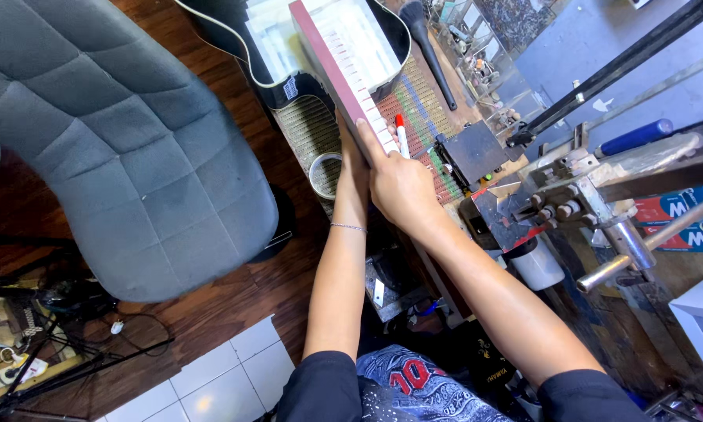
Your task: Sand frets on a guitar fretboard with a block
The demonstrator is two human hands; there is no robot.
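A guitar neck with white tape strips between its frets runs from the black guitar body toward me. My right hand rests on the end of the neck and grips a marker with a red cap, index finger stretched along the fretboard edge. My left hand reaches under the neck's end, mostly hidden behind it; a thin bracelet circles the left wrist. I cannot see the left fingers.
A roll of tape lies on a woven mat beneath the neck. A grey padded chair fills the left. A metal vise and a blue-handled tool stand at right. Cables and stands crowd the floor.
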